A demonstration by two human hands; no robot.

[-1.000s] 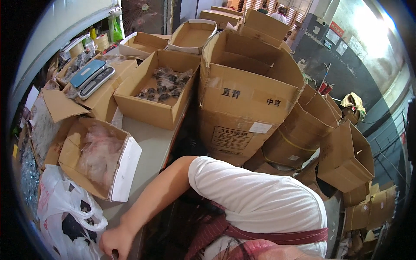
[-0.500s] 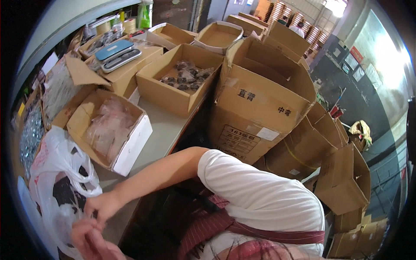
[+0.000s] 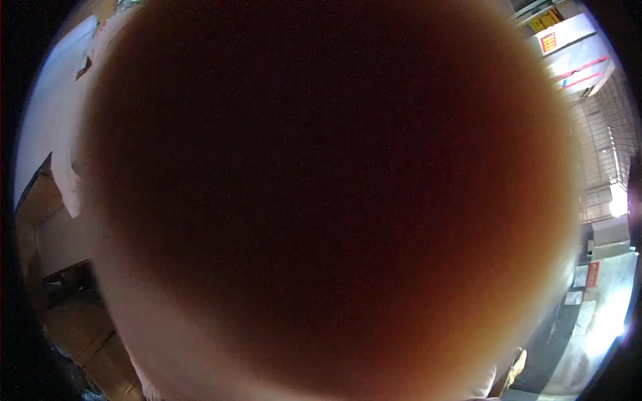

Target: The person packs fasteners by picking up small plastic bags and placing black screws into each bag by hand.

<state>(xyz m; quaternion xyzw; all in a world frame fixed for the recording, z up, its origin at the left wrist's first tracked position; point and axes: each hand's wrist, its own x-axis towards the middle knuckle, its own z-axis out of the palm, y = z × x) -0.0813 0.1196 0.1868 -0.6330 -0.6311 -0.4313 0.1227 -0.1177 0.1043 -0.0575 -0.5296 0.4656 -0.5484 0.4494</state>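
A dark reddish-brown blur (image 3: 328, 200) sits right against the lens and fills almost the whole picture. Its rim fades to a pale tone at the lower left (image 3: 134, 321). I cannot tell what it is. Neither of my hands can be made out, and nothing held shows. The boxes and the table are hidden behind the blur.
Only slivers show at the rim. A white surface (image 3: 47, 100) lies at the upper left, brown cardboard (image 3: 73, 334) at the lower left. A metal grating (image 3: 602, 160) and a bright patch of floor (image 3: 602, 321) are on the right.
The open cardboard boxes, the plastic bag and my reaching arm were in sight before. Now something close to the lens covers nearly everything.
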